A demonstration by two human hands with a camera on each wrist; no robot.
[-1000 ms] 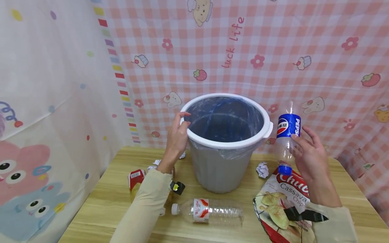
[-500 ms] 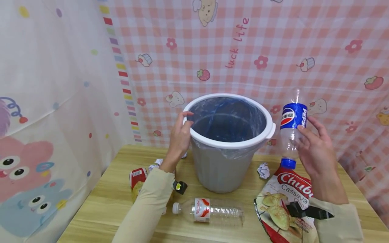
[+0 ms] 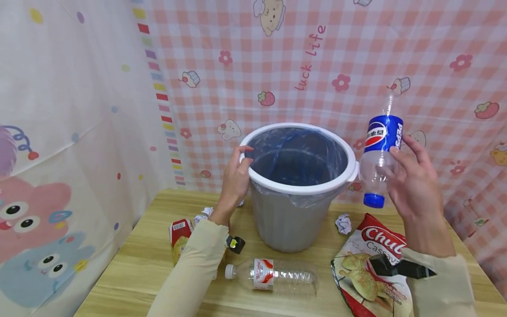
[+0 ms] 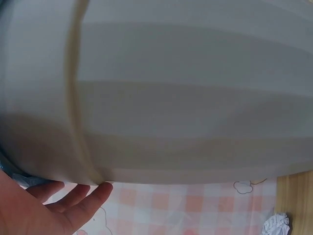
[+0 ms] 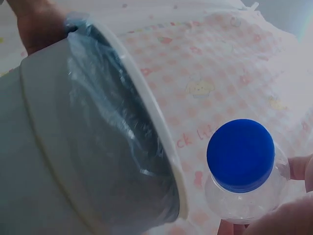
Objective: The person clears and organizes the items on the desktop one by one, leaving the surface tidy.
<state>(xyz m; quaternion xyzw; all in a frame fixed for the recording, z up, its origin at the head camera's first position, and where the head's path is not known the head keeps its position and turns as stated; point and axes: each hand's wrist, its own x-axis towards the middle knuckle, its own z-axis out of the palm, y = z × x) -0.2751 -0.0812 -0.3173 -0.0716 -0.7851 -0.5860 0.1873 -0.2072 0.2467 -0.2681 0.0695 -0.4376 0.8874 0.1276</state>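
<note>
A grey trash can (image 3: 287, 220) with a white rim and a clear liner stands on the table. My left hand (image 3: 234, 180) grips its rim at the left; in the left wrist view the fingers (image 4: 88, 208) lie along the outer wall. To the right of the can, my right hand (image 3: 417, 185) holds a clear Pepsi bottle (image 3: 383, 134) in the air, blue cap down. The right wrist view shows the blue cap (image 5: 240, 154) close up, beside the lined rim. The bottle is upside down and slightly tilted, its base against the curtain behind.
A clear bottle with a white cap (image 3: 263, 275) lies in front of the can. A Chuba chips bag (image 3: 368, 268) lies at the right, a crumpled paper ball (image 3: 343, 223) behind it. At the left are a red packet (image 3: 180, 235) and more crumpled paper (image 3: 203, 215), partly hidden by the left sleeve.
My right hand has lifted the Pepsi bottle higher, off from over the chips bag. My left hand stays on the can's rim. The view has shifted slightly.
</note>
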